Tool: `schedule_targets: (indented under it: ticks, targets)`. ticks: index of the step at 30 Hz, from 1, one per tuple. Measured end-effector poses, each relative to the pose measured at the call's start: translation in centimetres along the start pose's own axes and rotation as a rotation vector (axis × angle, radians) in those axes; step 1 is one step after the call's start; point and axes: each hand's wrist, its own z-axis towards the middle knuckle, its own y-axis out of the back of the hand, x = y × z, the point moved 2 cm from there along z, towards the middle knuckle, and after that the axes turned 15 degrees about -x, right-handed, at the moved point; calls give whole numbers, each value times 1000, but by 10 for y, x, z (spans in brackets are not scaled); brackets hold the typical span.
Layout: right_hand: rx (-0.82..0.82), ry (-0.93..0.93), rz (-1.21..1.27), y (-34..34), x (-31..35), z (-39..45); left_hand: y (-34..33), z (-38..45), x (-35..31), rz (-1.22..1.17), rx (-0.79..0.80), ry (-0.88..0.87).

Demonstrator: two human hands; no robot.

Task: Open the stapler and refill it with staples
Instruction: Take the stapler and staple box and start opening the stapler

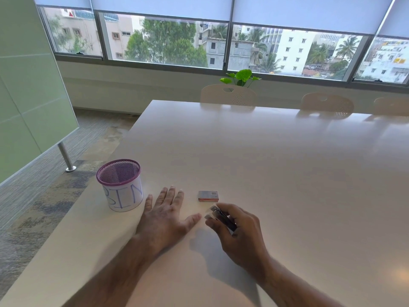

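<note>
The right hand (238, 229) is curled around a small dark stapler (222, 218), fingers wrapped over its body and its pale front end poking out toward the left. It looks lifted just off the table (276, 162), though contact is hard to judge. The left hand (164, 214) lies flat and spread on the table, palm down, holding nothing, its thumb close to the stapler's tip.

Just beyond the stapler sits a small closed box (208, 196), probably the staples. Further left, near the table's edge, stands a mesh cup (120, 187) with a paper band reading "BIN".

The stapler seems not yet opened, so the step in hand is likely getting its top or magazine free. That would go best with both hands: the left should come off the table to steady the base or front end while the right works the cover, keeping fingers clear of the front end where staples come out. Keeping it low over the table, near the box, would leave the staples within easy reach.
</note>
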Motion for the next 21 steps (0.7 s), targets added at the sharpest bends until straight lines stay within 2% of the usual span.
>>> schedule_targets:
  ticks: [21]
  targets:
    - [9, -51, 10, 0, 0, 0, 3, -1, -1, -9, -17, 5]
